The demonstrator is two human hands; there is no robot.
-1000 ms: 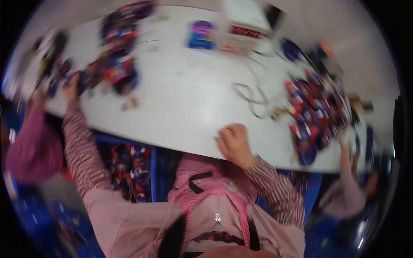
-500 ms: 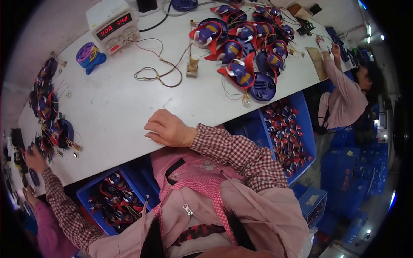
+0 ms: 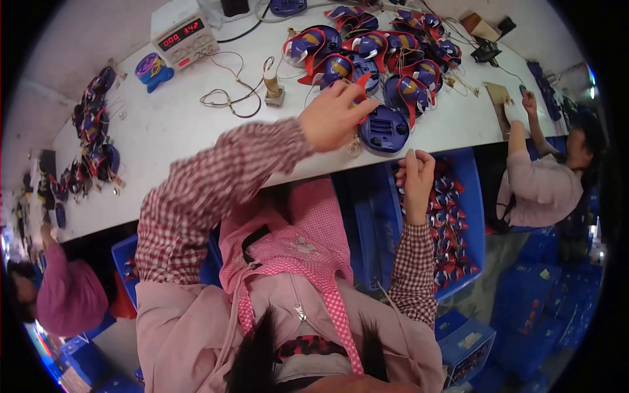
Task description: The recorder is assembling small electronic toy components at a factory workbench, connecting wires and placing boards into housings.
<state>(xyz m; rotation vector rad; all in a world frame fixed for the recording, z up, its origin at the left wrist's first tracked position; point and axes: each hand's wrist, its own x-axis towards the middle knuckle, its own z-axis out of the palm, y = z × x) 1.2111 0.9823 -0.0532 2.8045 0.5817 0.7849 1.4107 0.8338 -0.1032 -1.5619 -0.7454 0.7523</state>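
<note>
My left hand (image 3: pixel 335 120) reaches across to the right over the near edge of a pile of purple toy shells with red rims. Its fingers are apart over one red-rimmed shell (image 3: pixel 362 80), which the hand mostly covers; no firm grip shows. Beside it lies a round dark-blue base (image 3: pixel 385 129) with an open compartment. My right hand (image 3: pixel 418 175) hovers by the table edge, above a blue bin (image 3: pixel 476 216) of small red-and-purple parts. Its fingers are curled in, and nothing shows in them. More shells (image 3: pixel 401 42) with wires lie behind.
A power supply (image 3: pixel 183 36) with a red display stands at the back left, near a blue tape holder (image 3: pixel 154 71). A small upright fixture (image 3: pixel 273 92) and looped wires (image 3: pixel 229 101) lie mid-table. Wired parts (image 3: pixel 95 131) line the left. Co-workers (image 3: pixel 540 177) sit at both sides.
My left hand has swung from the wired parts at far left to the shell pile on the right. My right hand has left the tabletop and moved right, over the bin. The view has shifted.
</note>
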